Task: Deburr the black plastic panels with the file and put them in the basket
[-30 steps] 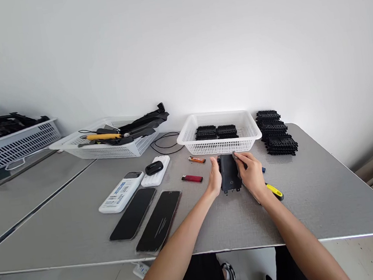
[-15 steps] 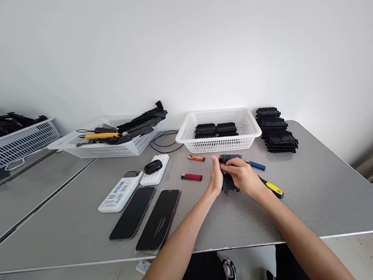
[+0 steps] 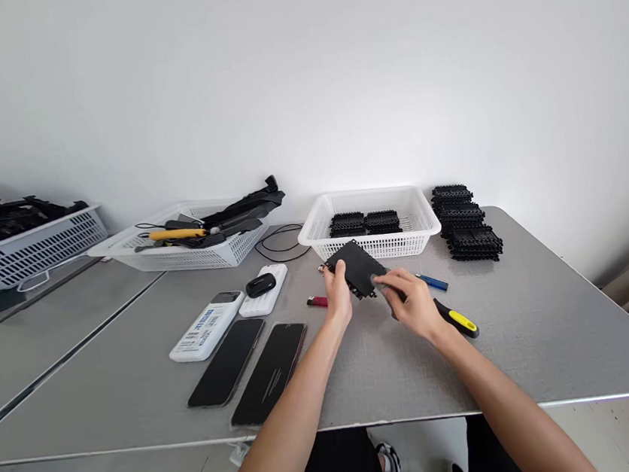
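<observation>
My left hand [image 3: 338, 294] grips a flat black plastic panel [image 3: 357, 267] by its left side, thumb on top; small notches and tabs line the panel's edges. It is tilted above the table, its smooth face up. My right hand [image 3: 411, 302] is at the panel's right corner with fingers pinched together; what is between them is too small to make out. Just past that hand lies a tool with a black and yellow handle [image 3: 461, 321], its front end hidden behind the fingers. A blue lighter [image 3: 432, 282] rests beyond the right hand. A red lighter [image 3: 317, 301] is partly covered by my left hand.
A white basket [image 3: 316, 249] holds black panels, with stacks of similar parts [image 3: 461, 223] to its right. Two phones [image 3: 227, 363], white power banks [image 3: 208, 327] and a black case [image 3: 261, 284] lie left. Further left are a tool basket [image 3: 175, 263] and another basket [image 3: 37, 248].
The black panel has been lifted and turned, now showing its smooth face, and has moved left with my left hand. My right hand has shifted slightly to the panel's right corner.
</observation>
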A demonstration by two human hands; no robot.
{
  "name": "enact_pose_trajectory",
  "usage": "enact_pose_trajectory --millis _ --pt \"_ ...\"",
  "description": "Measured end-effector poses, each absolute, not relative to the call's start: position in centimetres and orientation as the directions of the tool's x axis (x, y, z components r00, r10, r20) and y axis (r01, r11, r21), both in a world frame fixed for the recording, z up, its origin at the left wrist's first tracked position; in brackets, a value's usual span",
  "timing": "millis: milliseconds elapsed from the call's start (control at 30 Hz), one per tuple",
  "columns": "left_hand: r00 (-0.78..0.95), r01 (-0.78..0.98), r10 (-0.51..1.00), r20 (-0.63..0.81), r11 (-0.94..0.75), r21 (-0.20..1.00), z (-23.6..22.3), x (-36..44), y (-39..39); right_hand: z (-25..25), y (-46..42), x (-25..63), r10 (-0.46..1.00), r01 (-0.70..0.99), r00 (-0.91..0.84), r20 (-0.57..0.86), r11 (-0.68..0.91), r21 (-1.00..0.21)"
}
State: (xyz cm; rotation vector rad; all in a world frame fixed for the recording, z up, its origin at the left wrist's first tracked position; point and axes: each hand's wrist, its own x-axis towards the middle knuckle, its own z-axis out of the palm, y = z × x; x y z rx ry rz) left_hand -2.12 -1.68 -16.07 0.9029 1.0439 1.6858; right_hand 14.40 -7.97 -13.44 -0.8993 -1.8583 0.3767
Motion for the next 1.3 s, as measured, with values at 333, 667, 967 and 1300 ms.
enact_pose_trajectory --millis 333,667,967,1300 --pt "-0.154 -0.430 0.985 0.081 -0.140 0.892 -14.9 0.5 -3.8 -15.4 -6.1 14.0 0.880 0.151 0.230 0.416 0.390 -0.908" --pt "0.231 -0.359 0.973 -0.013 0.098 0.928 -13.6 0.0 -4.7 -13.9 -5.8 15.8 0.784 0.178 0.429 0.448 0.413 -0.893" --pt "0.072 -0.219 0.997 0.028 -0.011 0.976 -13.9 0.6 -4.8 -13.5 -6.3 15.9 0.777 0.423 0.218 0.591 0.471 -0.775" --pt "0.072 -0.198 0.996 0.053 -0.038 0.979 -14.5 0.4 -4.5 -14.3 -5.5 17.3 0.685 0.579 0.005 0.729 0.592 -0.561"
